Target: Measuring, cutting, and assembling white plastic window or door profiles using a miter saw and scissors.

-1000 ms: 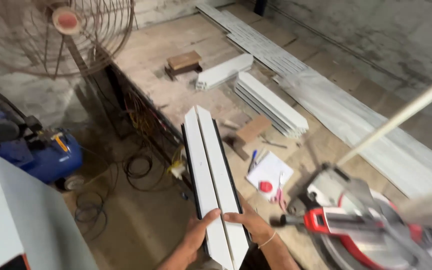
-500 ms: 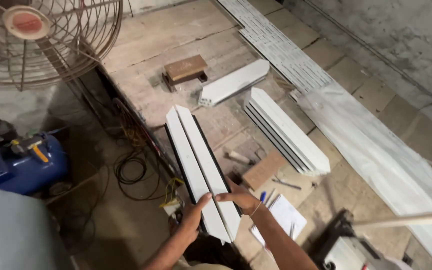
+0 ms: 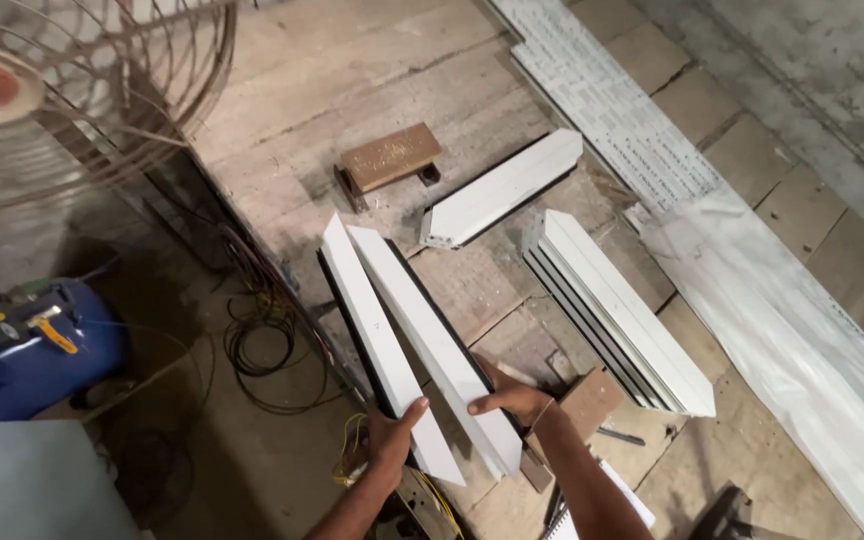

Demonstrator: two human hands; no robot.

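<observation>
left hand (image 3: 389, 440) and right hand (image 3: 512, 400) each grip a white profile (image 3: 422, 340). view shifted since earlier; the pair now splays toward 12 o'clock over the desk (image 3: 372, 60).

Two long white profile strips (image 3: 407, 350) with black undersides and angled, mitred ends lie side by side, nearly touching, running from the near middle up toward the far left. Their near ends overhang the desk (image 3: 352, 90) edge.

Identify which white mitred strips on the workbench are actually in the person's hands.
The two long white strips at the bench's near edge, gripped by left hand and right hand; the single strip and stacked strips lie untouched.
</observation>
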